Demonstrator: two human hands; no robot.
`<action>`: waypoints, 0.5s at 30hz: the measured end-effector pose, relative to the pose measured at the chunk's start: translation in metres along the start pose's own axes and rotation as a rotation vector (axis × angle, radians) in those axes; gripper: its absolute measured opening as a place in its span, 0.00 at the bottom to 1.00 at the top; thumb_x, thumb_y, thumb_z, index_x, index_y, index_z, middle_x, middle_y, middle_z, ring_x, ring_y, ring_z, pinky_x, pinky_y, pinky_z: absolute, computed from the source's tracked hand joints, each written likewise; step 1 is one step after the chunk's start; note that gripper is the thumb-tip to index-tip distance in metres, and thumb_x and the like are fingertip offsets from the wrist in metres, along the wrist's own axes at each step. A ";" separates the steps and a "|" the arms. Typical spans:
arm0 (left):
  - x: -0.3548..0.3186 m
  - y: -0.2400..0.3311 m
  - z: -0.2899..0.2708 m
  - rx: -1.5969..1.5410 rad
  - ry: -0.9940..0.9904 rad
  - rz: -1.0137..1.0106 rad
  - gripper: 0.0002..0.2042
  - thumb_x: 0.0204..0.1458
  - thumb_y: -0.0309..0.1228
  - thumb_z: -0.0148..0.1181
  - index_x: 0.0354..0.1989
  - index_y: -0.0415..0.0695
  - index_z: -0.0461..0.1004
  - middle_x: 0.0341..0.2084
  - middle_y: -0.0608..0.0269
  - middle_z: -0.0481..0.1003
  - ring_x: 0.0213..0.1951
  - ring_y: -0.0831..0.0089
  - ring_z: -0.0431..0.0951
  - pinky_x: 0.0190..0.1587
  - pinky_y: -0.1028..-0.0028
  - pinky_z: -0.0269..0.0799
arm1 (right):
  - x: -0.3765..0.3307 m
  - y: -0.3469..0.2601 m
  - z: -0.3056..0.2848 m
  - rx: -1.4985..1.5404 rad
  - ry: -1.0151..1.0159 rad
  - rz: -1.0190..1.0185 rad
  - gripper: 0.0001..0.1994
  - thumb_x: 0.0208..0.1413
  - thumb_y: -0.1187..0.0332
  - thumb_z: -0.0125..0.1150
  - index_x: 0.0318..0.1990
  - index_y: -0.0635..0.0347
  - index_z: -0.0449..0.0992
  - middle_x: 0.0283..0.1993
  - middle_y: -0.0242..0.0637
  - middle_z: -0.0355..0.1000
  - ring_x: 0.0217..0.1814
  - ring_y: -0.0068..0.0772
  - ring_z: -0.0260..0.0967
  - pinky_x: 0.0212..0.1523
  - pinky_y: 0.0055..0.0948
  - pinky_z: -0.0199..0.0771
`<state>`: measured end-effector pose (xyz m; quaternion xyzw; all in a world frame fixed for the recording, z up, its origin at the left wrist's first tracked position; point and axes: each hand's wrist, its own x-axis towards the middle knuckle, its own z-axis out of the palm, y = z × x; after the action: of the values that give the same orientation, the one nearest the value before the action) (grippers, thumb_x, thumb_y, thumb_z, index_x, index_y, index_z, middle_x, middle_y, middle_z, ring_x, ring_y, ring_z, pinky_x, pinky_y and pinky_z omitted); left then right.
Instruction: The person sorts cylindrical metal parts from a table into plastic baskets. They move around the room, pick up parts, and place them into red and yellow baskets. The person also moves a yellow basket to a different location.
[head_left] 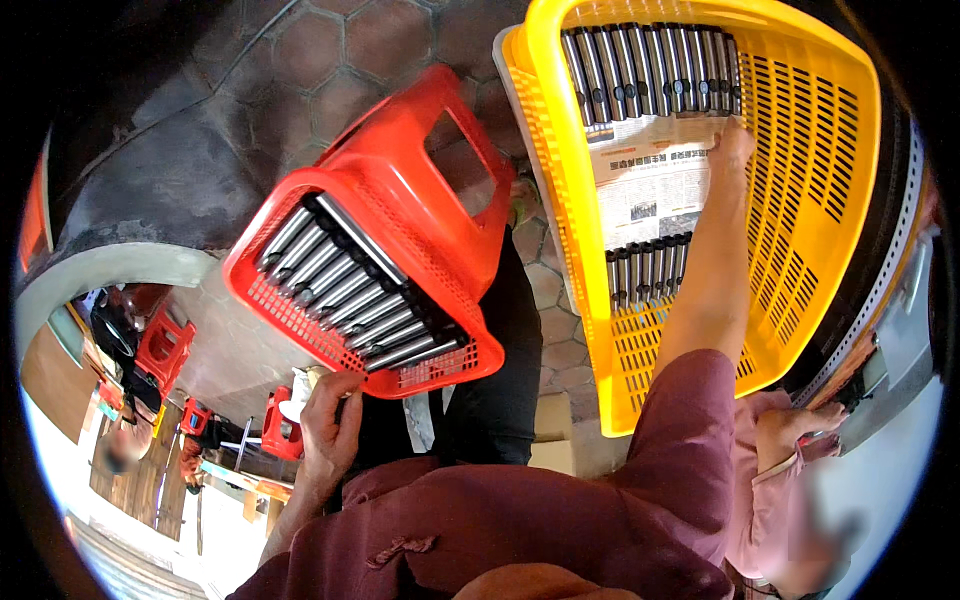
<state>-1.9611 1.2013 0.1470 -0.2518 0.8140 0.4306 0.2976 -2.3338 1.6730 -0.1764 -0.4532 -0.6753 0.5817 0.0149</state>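
Observation:
My right arm reaches into a large yellow plastic basket (pixel 800 210). My right hand (pixel 735 150) is over a newspaper sheet (pixel 640 165), at the near right end of a row of shiny metal rods with dark ends (pixel 650 70); its fingers are bent and partly hidden. A second rod row (pixel 645 272) shows nearer, beyond the sheet's other edge. To the left, a red basket (pixel 262 290) holds more such rods (pixel 345 290) side by side. Beside its near rim is my left hand (pixel 333 418), fingers curled in; what they hold, if anything, cannot be made out.
The red basket rests against a red plastic stool (pixel 400 130). Hexagonal tiles (pixel 385 40) cover the floor. At lower right another person (pixel 790 460) is close by, and at far left people are among red stools (pixel 165 340). A perforated metal rail (pixel 870 290) runs along the right.

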 end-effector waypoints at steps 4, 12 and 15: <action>-0.008 -0.006 0.016 -0.024 -0.005 -0.100 0.09 0.53 0.21 0.53 0.42 0.36 0.73 0.38 0.50 0.75 0.41 0.60 0.76 0.44 0.69 0.70 | 0.042 0.014 0.027 -0.206 0.087 0.001 0.15 0.57 0.76 0.53 0.52 0.59 0.69 0.50 0.38 0.69 0.48 0.32 0.67 0.38 0.35 0.67; -0.010 0.004 0.005 -0.035 0.043 -0.067 0.08 0.54 0.20 0.53 0.42 0.36 0.73 0.37 0.50 0.75 0.40 0.60 0.77 0.43 0.68 0.72 | 0.011 0.017 -0.005 -0.288 0.005 -0.189 0.24 0.60 0.68 0.51 0.63 0.60 0.59 0.59 0.46 0.63 0.58 0.43 0.63 0.57 0.44 0.65; -0.036 -0.012 -0.007 -0.014 0.028 -0.102 0.08 0.55 0.22 0.55 0.42 0.36 0.74 0.39 0.49 0.76 0.42 0.61 0.77 0.45 0.70 0.71 | -0.076 -0.012 -0.024 -0.094 -0.014 -0.109 0.26 0.61 0.64 0.50 0.63 0.66 0.57 0.64 0.54 0.58 0.64 0.51 0.59 0.65 0.52 0.56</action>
<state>-1.9301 1.1942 0.1684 -0.3009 0.8012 0.4169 0.3060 -2.2832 1.6450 -0.1206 -0.4119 -0.7256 0.5509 0.0208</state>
